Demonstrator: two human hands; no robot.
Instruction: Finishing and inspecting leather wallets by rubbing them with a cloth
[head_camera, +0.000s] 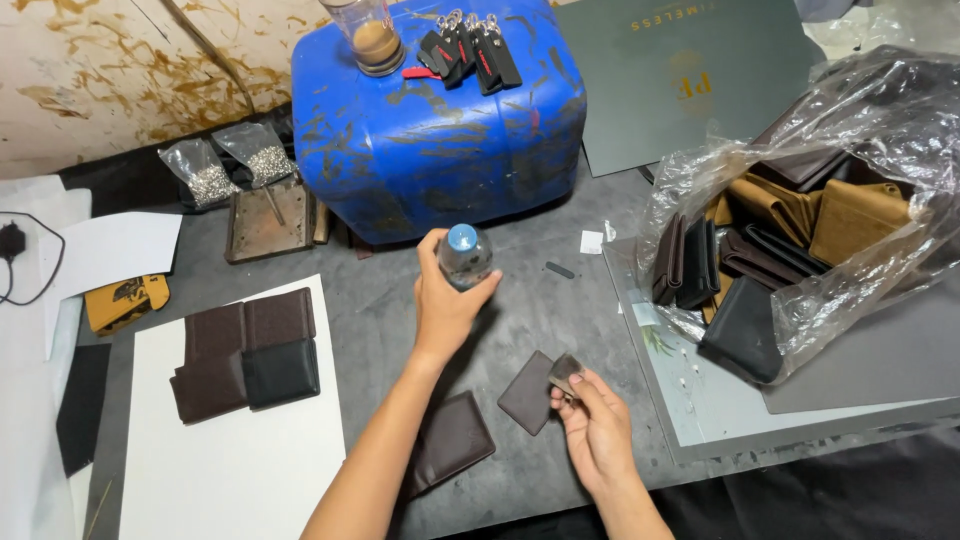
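My left hand is wrapped around a small clear plastic bottle with a light blue cap, held upright above the grey table. My right hand pinches a small dark leather piece between thumb and fingers. Just left of that hand a flat brown leather square lies on the table. A folded dark brown wallet rests beside my left forearm.
A big blue plastic drum lies at the back with key fobs and a jar on top. Several wallets fill a clear plastic bag at right. More brown wallets sit on white card at left.
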